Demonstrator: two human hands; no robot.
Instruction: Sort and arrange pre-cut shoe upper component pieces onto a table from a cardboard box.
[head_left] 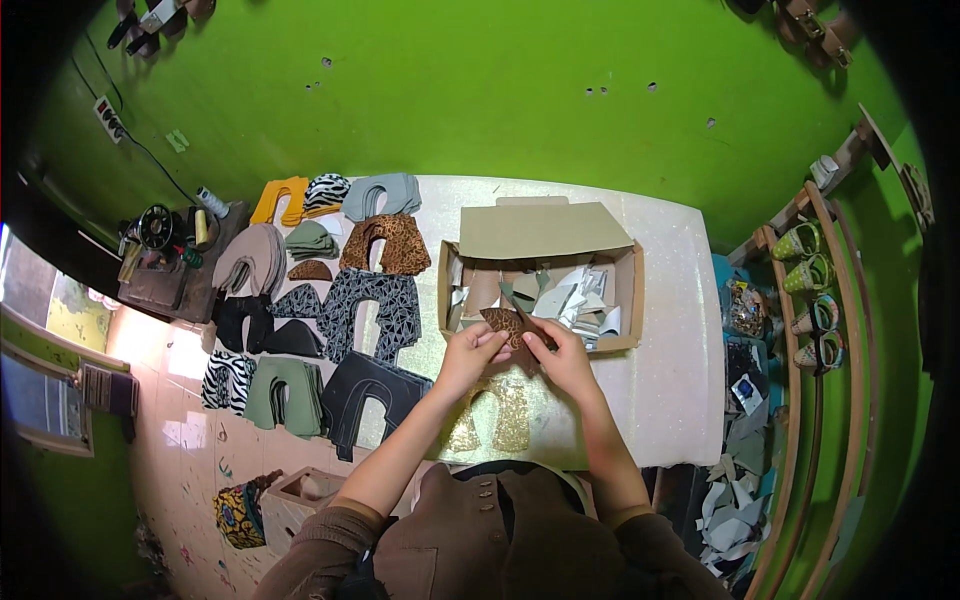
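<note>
Between my two hands is a small leopard-print material piece (500, 322) with a plain dark brown part beside it. My left hand (474, 358) pinches its left side, thumb on top. On the brown side, my right hand (562, 358) is closed with thumb and fingers together. Both hands are at the near edge of an open cardboard box (548, 232), its lid folded back. Inside lie grey, white and green scraps (570, 295). Just below my hands, a glittery gold U-shaped piece (510, 415) rests on the table.
Stacks of cut pieces cover the table's left side: leopard (400, 245), black patterned (365, 310), green (282, 393) and black (375, 395). A sewing machine (157, 228) stands far left. At right are a wooden rack with sandals (800, 240) and a pile of scraps (735, 515).
</note>
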